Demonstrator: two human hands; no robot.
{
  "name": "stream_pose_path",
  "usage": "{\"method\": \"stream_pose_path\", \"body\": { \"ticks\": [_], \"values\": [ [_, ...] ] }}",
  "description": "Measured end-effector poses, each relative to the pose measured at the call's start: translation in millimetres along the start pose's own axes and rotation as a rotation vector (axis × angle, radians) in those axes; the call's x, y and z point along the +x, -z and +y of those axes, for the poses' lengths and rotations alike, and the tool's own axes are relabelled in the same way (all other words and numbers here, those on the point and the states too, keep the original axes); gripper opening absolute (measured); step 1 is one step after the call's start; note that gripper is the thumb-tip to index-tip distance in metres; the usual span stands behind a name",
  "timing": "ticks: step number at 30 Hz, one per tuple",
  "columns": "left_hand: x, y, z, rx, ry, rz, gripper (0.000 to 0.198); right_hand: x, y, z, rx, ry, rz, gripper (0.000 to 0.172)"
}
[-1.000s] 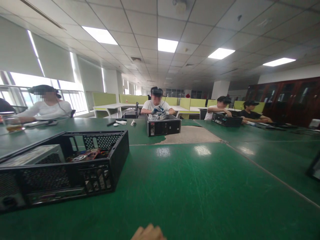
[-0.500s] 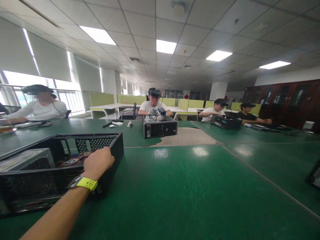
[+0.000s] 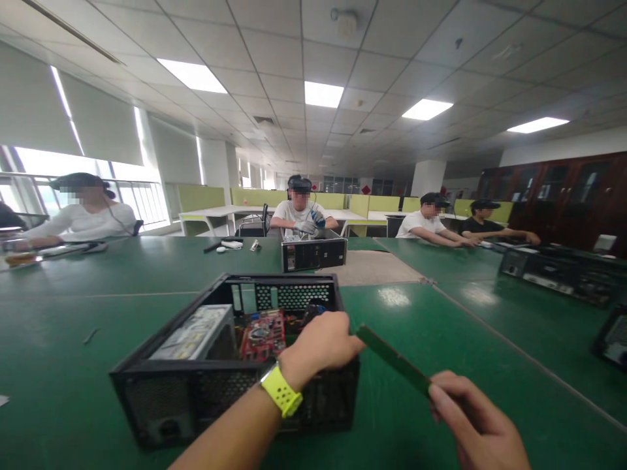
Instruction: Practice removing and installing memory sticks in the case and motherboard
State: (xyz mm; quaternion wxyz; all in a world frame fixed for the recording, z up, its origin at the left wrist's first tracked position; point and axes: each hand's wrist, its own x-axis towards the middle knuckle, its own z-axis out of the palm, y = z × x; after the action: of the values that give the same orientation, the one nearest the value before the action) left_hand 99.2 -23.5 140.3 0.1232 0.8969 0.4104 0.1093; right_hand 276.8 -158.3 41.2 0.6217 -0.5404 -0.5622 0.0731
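Note:
An open black computer case (image 3: 161, 369) lies on the green table in front of me, showing a red circuit board (image 3: 263, 334) and a silver power supply (image 3: 196, 333). My left hand (image 3: 321, 343), with a yellow-green watch strap at its wrist, is closed around the right end of the case's near rim; its fingertips are hidden. Just outside that end, my right hand (image 3: 477, 418) pinches a long, thin green memory stick (image 3: 396, 359) between thumb and fingers. The stick slants up toward my left hand, its far end close to the left thumb.
Across the table (image 3: 431, 326), a person (image 3: 301, 212) with gloved hands works in another computer case (image 3: 313, 254). Further people sit at the left and right. Another case (image 3: 553, 277) lies at the right, and a dark unit (image 3: 612, 343) stands at the right edge.
The case has moved right and turned, with my left hand still on it. My right hand has come into view with the memory stick. At the right, a co-worker's case has shifted rightward.

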Motion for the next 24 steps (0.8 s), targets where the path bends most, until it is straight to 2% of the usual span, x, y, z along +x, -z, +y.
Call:
{"method": "stream_pose_path", "body": {
  "ticks": [1, 3, 6, 7, 9, 11, 14, 17, 20, 22, 24],
  "values": [
    [-6, 5.1, 8, -0.042, -0.079, -0.044, 0.051, 4, -1, -3, 0.060, -0.040, 0.067, 0.019],
    [-25, 19.0, 6, -0.073, -0.175, -0.135, 0.056, 7, -4, -9, 0.152, -0.140, 0.138, 0.021],
    [-62, 31.1, -27, -0.030, -0.175, -0.231, 0.056, 6, -4, -14, 0.192, -0.259, 0.099, 0.026],
    [-72, 29.4, -39, 0.002, -0.151, -0.202, 0.055, 7, -3, -16, 0.174, -0.268, 0.065, 0.028],
    [-85, 17.8, -58, 0.070, -0.105, -0.060, 0.046, 16, 2, -20, 0.104, -0.268, -0.021, 0.030],
    [-89, 1.1, -65, 0.109, -0.084, 0.072, 0.038, 33, 5, -30, 0.018, -0.258, -0.137, 0.032],
    [-93, -18.6, -51, 0.106, -0.077, 0.110, 0.036, 70, -2, -52, -0.123, -0.176, -0.424, 0.033],
    [-102, -22.5, -20, 0.096, -0.045, 0.034, 0.037, 109, -29, -68, -0.352, 0.006, -0.674, 0.029],
    [-104, -4.0, 6, 0.120, -0.062, -0.094, 0.040, 143, -66, -69, -0.703, 0.160, -0.839, 0.025],
    [-91, 20.1, 10, 0.191, -0.087, -0.087, 0.037, 159, -87, -62, -0.865, 0.198, -0.936, 0.022],
    [-68, 44.5, 4, 0.301, -0.096, -0.035, 0.030, 168, -99, -55, -0.921, 0.192, -0.994, 0.021]
  ]
}}
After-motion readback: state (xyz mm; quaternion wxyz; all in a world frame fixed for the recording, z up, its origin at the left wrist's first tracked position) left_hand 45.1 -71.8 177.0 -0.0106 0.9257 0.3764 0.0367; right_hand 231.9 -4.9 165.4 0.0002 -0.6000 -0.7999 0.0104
